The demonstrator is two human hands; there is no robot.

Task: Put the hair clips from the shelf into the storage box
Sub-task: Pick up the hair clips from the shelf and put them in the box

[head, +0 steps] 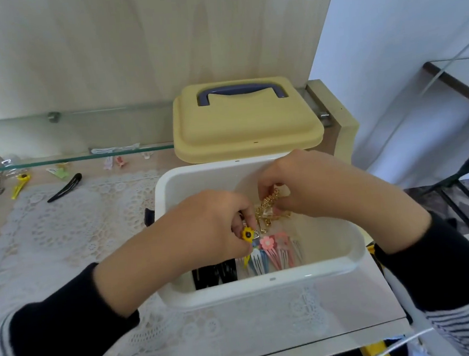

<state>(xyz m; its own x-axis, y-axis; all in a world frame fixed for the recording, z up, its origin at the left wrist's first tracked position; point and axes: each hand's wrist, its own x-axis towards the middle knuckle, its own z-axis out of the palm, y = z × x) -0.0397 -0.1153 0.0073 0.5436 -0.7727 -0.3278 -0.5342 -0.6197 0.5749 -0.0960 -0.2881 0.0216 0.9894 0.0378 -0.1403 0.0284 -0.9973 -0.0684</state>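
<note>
A single wide-angle camera sits on the person's head and looks forward and steeply down. It is close to the work: the left hand [203, 226], the right hand [313, 182] and the open storage box [265, 287] fill the lower middle, with both forearms entering from the bottom corners. The surface [360, 306] spreads left, and the wooden back panel [131, 45] fills the top.
</note>
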